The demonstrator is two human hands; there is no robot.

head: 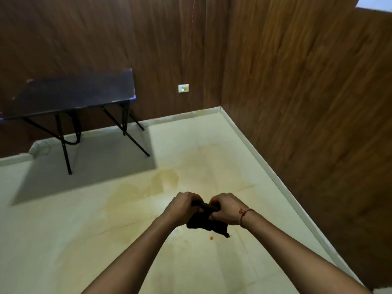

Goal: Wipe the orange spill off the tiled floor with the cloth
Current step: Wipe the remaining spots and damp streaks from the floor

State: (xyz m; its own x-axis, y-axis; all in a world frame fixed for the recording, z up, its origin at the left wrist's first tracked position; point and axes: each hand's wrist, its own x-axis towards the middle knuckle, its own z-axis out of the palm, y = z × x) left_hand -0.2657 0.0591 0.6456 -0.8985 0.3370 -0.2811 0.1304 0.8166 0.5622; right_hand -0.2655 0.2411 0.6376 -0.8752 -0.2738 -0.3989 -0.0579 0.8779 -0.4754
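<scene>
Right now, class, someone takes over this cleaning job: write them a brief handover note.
Left hand and right hand: both closed on the dark cloth, held bunched above the floor.
Spill: a small orange spot sits just below the cloth; a faint yellowish smear spreads ahead, toward the table.
Done: cloth in hand.
Left: wipe the spot and the smear.

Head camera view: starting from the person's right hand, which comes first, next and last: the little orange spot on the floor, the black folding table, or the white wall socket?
From the right hand:
1. Orange spot, on the tiles just below the hand and the dark cloth.
2. Folding table, away to the left by the wall.
3. Wall socket, on the back wall near the corner.
</scene>
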